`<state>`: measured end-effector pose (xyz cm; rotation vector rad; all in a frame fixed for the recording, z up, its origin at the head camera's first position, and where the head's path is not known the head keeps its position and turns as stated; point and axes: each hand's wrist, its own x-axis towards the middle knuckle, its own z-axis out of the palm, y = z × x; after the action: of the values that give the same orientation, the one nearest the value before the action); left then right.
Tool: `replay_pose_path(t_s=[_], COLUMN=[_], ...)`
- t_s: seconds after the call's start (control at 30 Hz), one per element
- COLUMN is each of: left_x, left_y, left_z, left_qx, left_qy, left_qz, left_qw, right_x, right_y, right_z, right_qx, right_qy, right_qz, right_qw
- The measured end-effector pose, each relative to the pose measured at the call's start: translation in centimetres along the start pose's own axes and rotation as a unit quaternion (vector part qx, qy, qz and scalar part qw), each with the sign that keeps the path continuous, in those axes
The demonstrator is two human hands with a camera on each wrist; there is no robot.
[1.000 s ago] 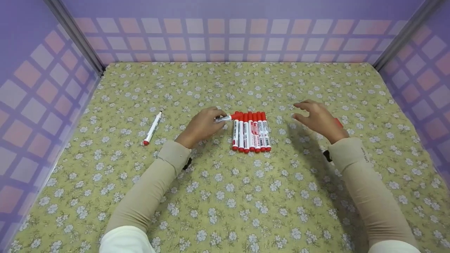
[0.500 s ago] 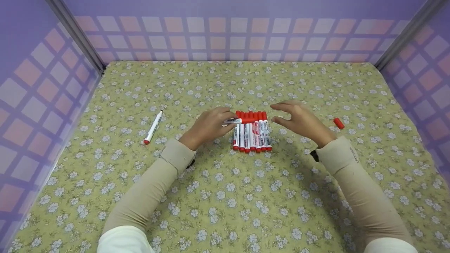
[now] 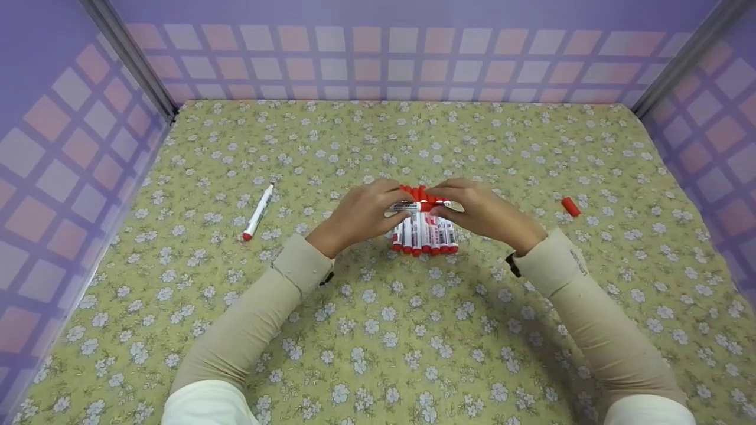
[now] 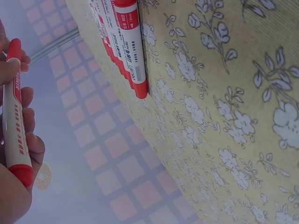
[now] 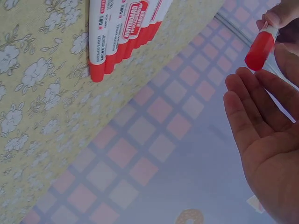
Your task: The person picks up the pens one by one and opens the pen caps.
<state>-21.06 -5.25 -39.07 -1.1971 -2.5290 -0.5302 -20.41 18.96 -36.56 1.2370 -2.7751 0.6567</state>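
Note:
My left hand (image 3: pixel 363 209) holds a white whiteboard marker (image 4: pixel 14 121) with a red cap (image 5: pixel 259 50), level above a row of markers. In the left wrist view the fingers curl round its barrel. My right hand (image 3: pixel 484 215) is at the cap end, with thumb and forefinger on either side of it in the head view. Its fingers (image 5: pixel 243 126) look loosely extended and slightly off the cap in the right wrist view. Below, several red-capped markers (image 3: pixel 424 233) lie side by side, caps toward the back, partly hidden by both hands.
An uncapped marker (image 3: pixel 258 212) lies on the left, dark tip pointing to the back. A loose red cap (image 3: pixel 570 206) lies on the right. The flowered tablecloth (image 3: pixel 366 354) reaches to checkered purple walls (image 3: pixel 378 53) at the back and sides.
My left hand has carried the marker rightward over the row. My right hand has moved left from beside the loose cap to the held marker's cap end.

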Motion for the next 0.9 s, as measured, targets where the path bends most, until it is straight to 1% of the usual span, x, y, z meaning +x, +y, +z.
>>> replay_pose_path(t_s=[0.23, 0.37, 0.5, 0.67, 0.77, 0.9], left_x=[-0.1, -0.1, -0.1, -0.2, -0.2, -0.3], left_y=[0.2, 0.3, 0.4, 0.6, 0.7, 0.8], left_z=[0.0, 0.0, 0.1, 0.2, 0.3, 0.5], left_qx=[0.002, 0.011, 0.022, 0.009, 0.003, 0.016], left_qy=[0.006, 0.008, 0.001, -0.011, -0.010, -0.005], left_qz=[0.010, 0.013, 0.022, 0.037, 0.046, 0.057], left_qw=[0.9999, 0.9998, 0.9995, 0.9992, 0.9989, 0.9982], right_x=[0.6, 0.8, 0.9, 1.0, 1.0, 1.2], right_y=[-0.6, -0.8, -0.9, -1.0, -1.1, -1.3], right_z=[0.4, 0.6, 0.8, 1.0, 1.0, 1.0], right_qx=[0.002, -0.012, -0.013, -0.009, -0.008, -0.009], right_qy=[-0.026, -0.025, -0.025, -0.022, -0.023, -0.034], right_qz=[-0.011, -0.015, -0.018, -0.020, -0.016, -0.016], right_qw=[0.9996, 0.9995, 0.9995, 0.9995, 0.9996, 0.9992])
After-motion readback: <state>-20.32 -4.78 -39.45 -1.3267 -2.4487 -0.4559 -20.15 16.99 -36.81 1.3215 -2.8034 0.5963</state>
